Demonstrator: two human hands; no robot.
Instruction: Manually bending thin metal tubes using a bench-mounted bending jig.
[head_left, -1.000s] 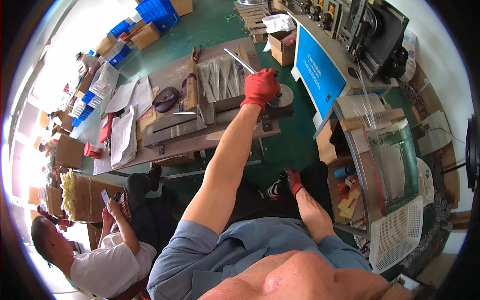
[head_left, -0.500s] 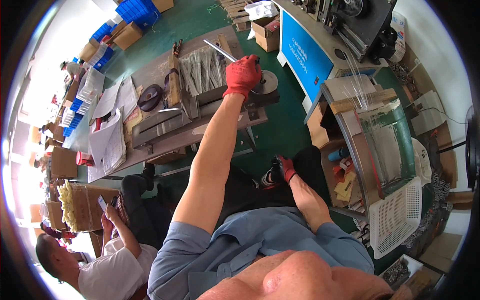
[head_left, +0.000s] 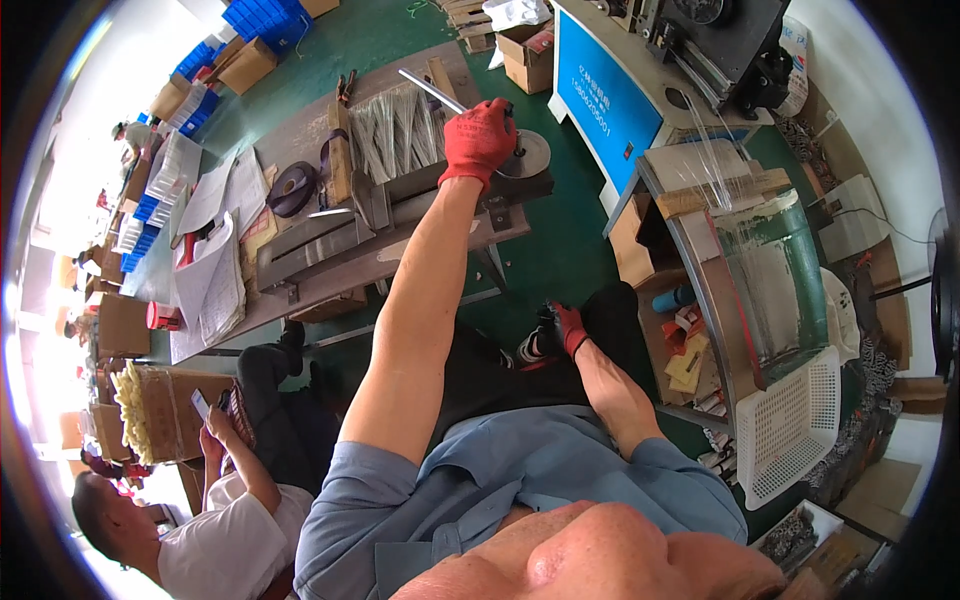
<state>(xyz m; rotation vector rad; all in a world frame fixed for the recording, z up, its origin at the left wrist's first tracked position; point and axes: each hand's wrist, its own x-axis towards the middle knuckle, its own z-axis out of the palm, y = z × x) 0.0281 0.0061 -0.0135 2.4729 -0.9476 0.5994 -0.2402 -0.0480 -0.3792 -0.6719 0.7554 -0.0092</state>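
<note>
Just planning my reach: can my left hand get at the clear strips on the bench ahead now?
Probably yes: the left hand is close beside the clear strips, and most of them look uncovered. A metal rod slants near their far side, so the hand may need to go around it.

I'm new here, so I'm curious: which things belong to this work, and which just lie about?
Likely in use: metal rod at the gloved left hand; long metal fixture beside it.

Apparently lying about: dark tape roll; papers; red tub; white basket.
</note>
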